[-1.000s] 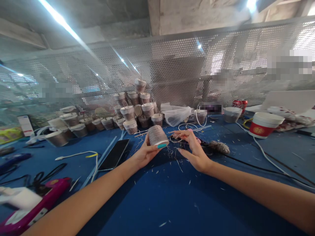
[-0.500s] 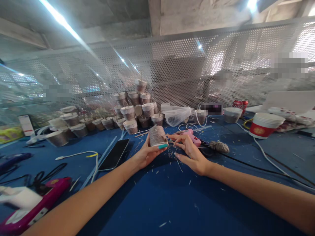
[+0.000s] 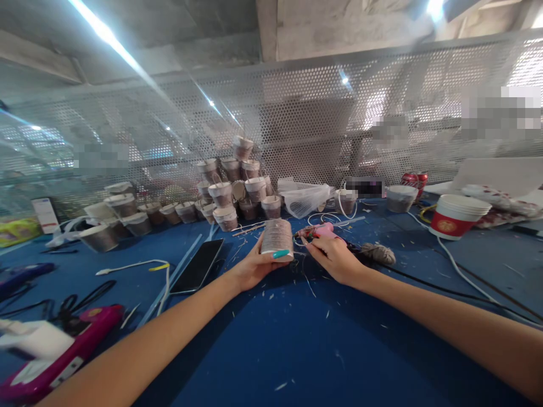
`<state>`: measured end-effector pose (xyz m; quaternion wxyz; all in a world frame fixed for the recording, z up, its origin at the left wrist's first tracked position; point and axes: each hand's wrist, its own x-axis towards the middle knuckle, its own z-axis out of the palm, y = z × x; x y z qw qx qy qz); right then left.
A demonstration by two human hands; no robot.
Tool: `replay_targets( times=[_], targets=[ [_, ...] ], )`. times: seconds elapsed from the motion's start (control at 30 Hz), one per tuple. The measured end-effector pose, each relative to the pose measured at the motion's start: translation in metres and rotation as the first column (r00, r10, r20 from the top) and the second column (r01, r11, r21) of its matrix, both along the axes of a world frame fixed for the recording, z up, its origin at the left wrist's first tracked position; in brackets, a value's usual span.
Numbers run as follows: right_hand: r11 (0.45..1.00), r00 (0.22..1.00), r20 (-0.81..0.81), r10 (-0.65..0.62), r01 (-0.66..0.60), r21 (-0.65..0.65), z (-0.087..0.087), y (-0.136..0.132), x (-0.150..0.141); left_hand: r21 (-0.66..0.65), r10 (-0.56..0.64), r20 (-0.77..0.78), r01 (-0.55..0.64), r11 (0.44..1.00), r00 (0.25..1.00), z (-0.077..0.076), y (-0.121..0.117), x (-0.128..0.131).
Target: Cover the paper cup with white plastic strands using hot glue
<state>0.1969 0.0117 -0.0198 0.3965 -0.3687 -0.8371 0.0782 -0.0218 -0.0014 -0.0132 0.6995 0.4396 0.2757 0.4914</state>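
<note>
My left hand (image 3: 253, 264) grips a small cup (image 3: 276, 237) wrapped in grey-brown cord. The cup is tipped on its side, with its pale rim low near my thumb. To its right, my right hand (image 3: 335, 260) is closed, fingers curled and thumb pointing toward the cup. It lies over part of a pink glue gun (image 3: 323, 229), hiding the handle. Whether it grips the gun or a strand is hidden. Just right of that hand rests a ball of grey cord (image 3: 377, 253). Thin fibre scraps lie below the cup.
Several cord-wrapped cups (image 3: 220, 195) are stacked at the back, before a perforated metal panel (image 3: 305, 124). A black phone (image 3: 198, 267) lies at left, a magenta power strip (image 3: 97, 328) nearer. White-and-red paper cups (image 3: 456, 217) stand at right; cables cross the blue table (image 3: 288, 345).
My right hand has drawn slightly away from the cup and its spread fingers have closed over the glue gun. My left hand has shifted the cup slightly right and turned it more upright.
</note>
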Motion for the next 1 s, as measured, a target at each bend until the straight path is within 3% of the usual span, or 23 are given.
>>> replay_targets(
  times=[0.1, 0.2, 0.4, 0.57, 0.63, 0.7, 0.8, 0.9, 1.0],
  targets=[
    [0.998, 0.997, -0.068, 0.029, -0.025, 0.061, 0.003, -0.003, -0.002, -0.017, 0.001, 0.008, -0.001, 1.000, 1.000, -0.002, 0.002, -0.002],
    [0.995, 0.993, -0.110, -0.041, 0.051, 0.089, 0.004, -0.003, -0.002, -0.024, -0.028, 0.014, 0.029, 0.999, 1.000, -0.004, 0.003, -0.004],
    [0.984, 0.997, -0.019, -0.073, 0.075, 0.164, -0.002, -0.001, 0.000, -0.017, -0.116, 0.047, 0.117, 0.993, 0.992, -0.008, 0.008, -0.007],
    [0.981, 0.999, 0.018, -0.048, 0.043, 0.191, -0.003, -0.005, -0.002, -0.032, -0.086, 0.047, 0.088, 0.996, 0.995, -0.007, 0.008, -0.008],
    [0.962, 0.995, -0.043, -0.094, 0.102, 0.253, -0.002, -0.004, -0.002, -0.035, -0.072, 0.036, 0.073, 0.997, 0.997, -0.005, 0.006, -0.006],
    [0.921, 0.966, -0.136, -0.219, 0.251, 0.298, -0.001, 0.000, 0.001, -0.021, -0.067, 0.023, 0.067, 0.998, 0.997, -0.004, 0.004, -0.005],
    [0.851, 0.874, -0.169, -0.455, 0.483, 0.205, -0.001, 0.011, 0.009, 0.007, -0.068, 0.003, 0.068, 0.998, 0.998, -0.002, 0.002, -0.002],
    [0.796, 0.796, -0.001, -0.605, 0.605, -0.020, 0.000, 0.020, 0.016, 0.003, -0.037, -0.030, 0.037, 0.999, 0.999, 0.000, -0.001, -0.001],
    [0.713, 0.729, 0.190, -0.657, 0.684, -0.157, 0.001, 0.021, 0.016, -0.006, -0.008, -0.083, 0.008, 1.000, 0.997, 0.003, -0.004, -0.001]
  ],
)
